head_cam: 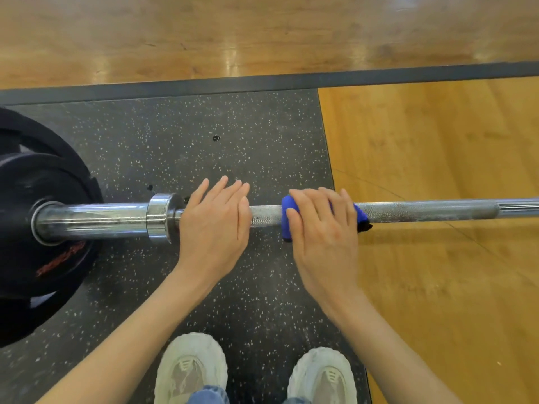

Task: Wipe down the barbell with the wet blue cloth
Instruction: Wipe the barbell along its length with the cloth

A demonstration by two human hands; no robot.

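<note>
Barbell (423, 211) lying across rubber mat (233, 135) | left hand (214, 225) flat, fingers straight, steadying bar beside collar (159, 217) | right hand (323, 228) pressing blue cloth (288, 211) over knurled shaft, fingers extended, for wiping contact.

Across the middle of the frame runs the barbell (423, 210). The left hand (214, 225) lies flat on it with straight fingers, and the right hand (322, 231) presses the blue cloth (288, 217) onto the knurled shaft. Black weight plates (35, 223) sit at left.
</note>
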